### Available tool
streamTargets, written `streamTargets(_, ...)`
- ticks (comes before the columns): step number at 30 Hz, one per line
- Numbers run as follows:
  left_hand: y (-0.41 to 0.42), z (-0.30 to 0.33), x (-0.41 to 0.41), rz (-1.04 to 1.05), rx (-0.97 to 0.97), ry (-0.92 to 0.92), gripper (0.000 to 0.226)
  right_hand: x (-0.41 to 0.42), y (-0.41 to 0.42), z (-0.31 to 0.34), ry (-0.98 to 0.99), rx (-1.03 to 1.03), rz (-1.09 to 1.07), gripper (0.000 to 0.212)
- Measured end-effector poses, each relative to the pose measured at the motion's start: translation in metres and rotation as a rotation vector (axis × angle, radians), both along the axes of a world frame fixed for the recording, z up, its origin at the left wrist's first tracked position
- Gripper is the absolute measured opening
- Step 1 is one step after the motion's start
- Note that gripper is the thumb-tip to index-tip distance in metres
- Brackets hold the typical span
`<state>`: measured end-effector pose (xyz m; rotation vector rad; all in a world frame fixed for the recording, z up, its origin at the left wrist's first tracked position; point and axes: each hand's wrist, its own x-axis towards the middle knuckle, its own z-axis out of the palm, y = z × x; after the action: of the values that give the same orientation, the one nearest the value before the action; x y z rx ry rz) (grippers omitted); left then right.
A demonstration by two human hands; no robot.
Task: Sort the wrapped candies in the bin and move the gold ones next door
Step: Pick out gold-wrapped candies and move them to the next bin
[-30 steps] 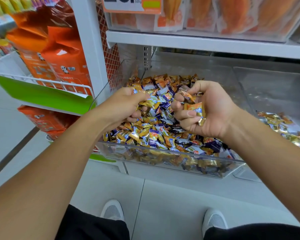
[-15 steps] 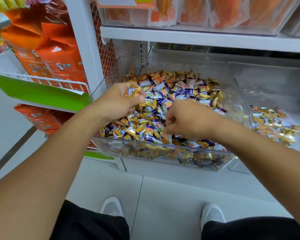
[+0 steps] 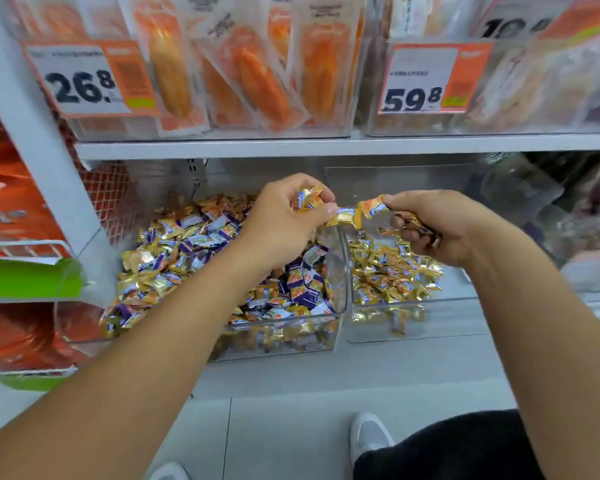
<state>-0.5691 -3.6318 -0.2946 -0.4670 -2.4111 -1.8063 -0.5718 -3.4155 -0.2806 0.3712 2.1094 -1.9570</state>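
White shop shelving [image 3: 222, 148] carries clear hard-plastic bins. Above the dividing wall [image 3: 341, 258] between the two bins, the left hand [image 3: 284, 220] pinches crinkly gold candies [image 3: 309, 199], its grip clamped on them; the right hand [image 3: 440, 226] grips another gold candy [image 3: 373, 207] and more. Left of the wall lies the mixed gold-and-purple heap [image 3: 194, 258]; right of it, the gold pile [image 3: 388, 271]. Price tags [image 3: 419, 81] hang overhead.

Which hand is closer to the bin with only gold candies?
The right hand. It is above the gold-candy bin, gripping candies. The left hand is above the mixed bin next door, by the wall between them, also holding candies.
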Motion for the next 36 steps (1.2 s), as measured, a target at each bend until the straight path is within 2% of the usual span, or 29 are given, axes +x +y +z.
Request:
streamTargets(3, 0.046, 0.016, -0.014, -0.159, -0.212, 0.017, 0.004, -0.005, 0.032, -0.008, -0.13, -0.104, -0.101, 0.009)
streamTargets(5, 0.07, 0.022, -0.027, -0.242, -0.283, -0.072, 0.01, -0.007, 0.049, -0.012, -0.155, -0.15, -0.172, 0.008)
streamTargets(10, 0.105, 0.014, -0.058, -0.318, -0.148, -0.526, 0.017, -0.006, 0.077, -0.027, -0.182, -0.273, -0.288, 0.011)
streamTargets(14, 0.113, 0.004, -0.07, -0.291, -0.232, -0.588, 0.033, -0.009, 0.086, -0.028, -0.213, -0.334, -0.278, 0.014)
streamTargets(18, 0.118, -0.001, -0.074, -0.277, -0.349, -0.513, 0.044, -0.015, 0.09, -0.031, -0.214, -0.257, -0.264, 0.017)
streamTargets(21, 0.117, -0.004, -0.072, -0.262, -0.638, -0.212, 0.048, -0.019, 0.091, -0.031, -0.213, -0.183, -0.277, 0.015)
streamTargets(23, 0.111, -0.003, -0.067, -0.265, -0.734, -0.007, 0.051, -0.019, 0.087, -0.03, -0.196, -0.132, -0.26, 0.017)
streamTargets(26, 0.096, -0.001, -0.054, -0.263, -0.754, 0.185, 0.047, -0.019, 0.082, -0.03, -0.127, 0.044, -0.241, 0.017)
streamTargets(28, 0.078, -0.001, -0.045, -0.233, -0.704, 0.255, 0.032, -0.018, 0.077, -0.028, -0.07, 0.175, -0.248, 0.02)
streamTargets(31, 0.034, 0.001, -0.025, -0.122, -0.654, 0.389, 0.017, -0.01, 0.066, -0.02, 0.046, 0.501, -0.211, 0.031)
streamTargets(33, -0.006, 0.001, -0.011, -0.048, -0.69, 0.386, 0.017, 0.003, 0.051, -0.015, 0.246, 0.748, -0.172, 0.03)
streamTargets(34, -0.029, -0.001, -0.005, -0.039, -0.696, 0.301, 0.018, 0.012, 0.038, -0.011, 0.388, 0.804, -0.136, 0.023)
streamTargets(36, -0.069, -0.007, 0.006, -0.102, -0.706, 0.034, 0.026, 0.032, -0.001, 0.0, 0.649, 0.75, 0.046, 0.01)
